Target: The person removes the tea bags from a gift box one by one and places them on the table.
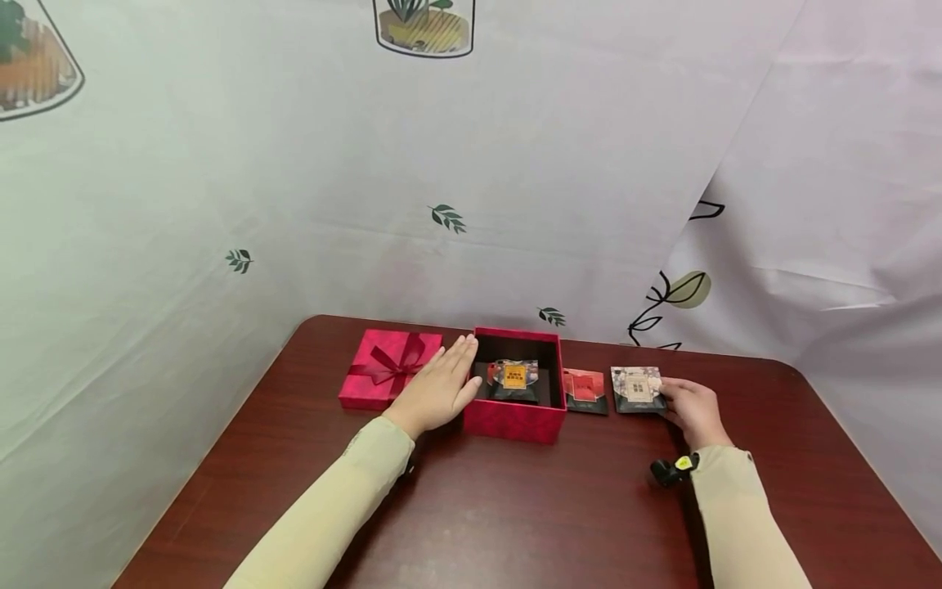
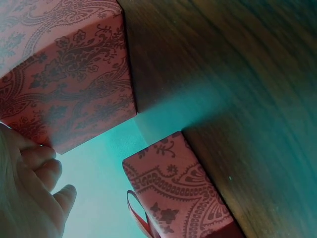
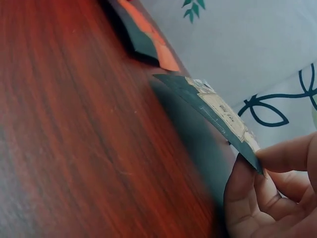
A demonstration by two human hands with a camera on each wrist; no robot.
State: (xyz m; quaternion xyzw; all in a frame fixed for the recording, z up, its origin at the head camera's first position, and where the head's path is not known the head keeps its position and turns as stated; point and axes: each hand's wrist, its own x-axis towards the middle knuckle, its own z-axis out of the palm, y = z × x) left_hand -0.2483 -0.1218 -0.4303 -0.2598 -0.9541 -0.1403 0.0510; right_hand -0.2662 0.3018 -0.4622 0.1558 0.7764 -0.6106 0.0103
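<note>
My right hand [image 1: 693, 409] pinches the right edge of a cream-and-black sachet [image 1: 636, 388] between thumb and fingers. In the right wrist view this sachet [image 3: 218, 114] is tilted above the wood, its shadow beneath it. My left hand [image 1: 440, 387] rests with fairly straight fingers at the left wall of a red patterned box [image 1: 513, 421]. The left wrist view has those fingertips [image 2: 48, 153] right at the box's wall [image 2: 74, 89]. Inside the lidless box lies a sachet with an orange label [image 1: 514, 376]. A red-and-black sachet [image 1: 585, 388] lies against the box's right side.
Left of the box is its red lid [image 1: 377, 360], topped with a dark red ribbon bow. The brown wooden table [image 1: 530, 507] ends at a white printed cloth [image 1: 515, 204] behind. A black device with a yellow sticker [image 1: 673, 469] is by the right wrist.
</note>
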